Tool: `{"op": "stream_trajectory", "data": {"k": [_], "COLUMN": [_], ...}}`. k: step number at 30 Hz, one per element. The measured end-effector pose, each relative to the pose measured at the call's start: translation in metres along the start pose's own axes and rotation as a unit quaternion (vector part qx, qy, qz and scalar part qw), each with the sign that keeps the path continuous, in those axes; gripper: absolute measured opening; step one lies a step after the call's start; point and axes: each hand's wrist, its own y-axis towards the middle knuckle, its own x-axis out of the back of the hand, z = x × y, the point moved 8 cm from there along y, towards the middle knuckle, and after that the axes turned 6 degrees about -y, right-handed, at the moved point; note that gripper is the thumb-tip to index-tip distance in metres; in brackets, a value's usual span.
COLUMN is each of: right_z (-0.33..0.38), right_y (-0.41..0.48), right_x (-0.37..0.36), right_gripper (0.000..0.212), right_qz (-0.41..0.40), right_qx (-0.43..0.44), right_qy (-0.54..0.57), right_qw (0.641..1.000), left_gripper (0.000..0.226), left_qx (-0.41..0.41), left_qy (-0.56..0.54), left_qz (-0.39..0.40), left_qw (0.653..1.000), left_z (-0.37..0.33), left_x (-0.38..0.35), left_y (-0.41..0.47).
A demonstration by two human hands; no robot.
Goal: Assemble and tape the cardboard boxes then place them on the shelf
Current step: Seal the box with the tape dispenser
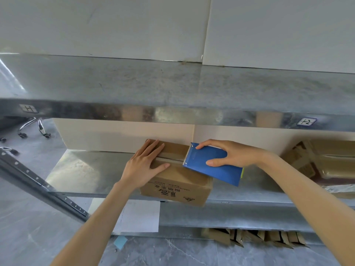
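A small brown cardboard box (178, 186) with dark printed characters on its front sits at the front edge of the middle metal shelf (92, 169). My left hand (145, 166) lies flat on the box's top with straight fingers, over the flap seam. My right hand (233, 155) grips a blue tape dispenser (213, 165) across its body. The dispenser's toothed edge rests on the box top along the seam, where a strip of brown tape runs.
The upper metal shelf (172, 89) overhangs above. Brown packages (326, 162) lie at the right of the middle shelf. Flattened cardboard pieces (255, 238) lie on the floor under the rack. A slanted perforated steel post (38, 185) and a chair base (34, 127) stand left.
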Motion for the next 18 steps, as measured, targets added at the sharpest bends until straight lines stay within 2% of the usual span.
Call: {"op": "stream_trajectory", "data": {"k": [18], "right_z": [-0.037], "right_y": [-0.026], "right_x": [0.007], "right_gripper": [0.046], "right_qz": [-0.001], "right_qx": [0.013], "right_qy": [0.078], "right_qw": [0.997], "left_gripper": [0.084], "left_qx": [0.006], "left_qy": [0.015], "left_qz": [-0.009], "left_qw": [1.000], "left_z": [-0.005], "left_x": [0.004], "left_y": [-0.002]}}
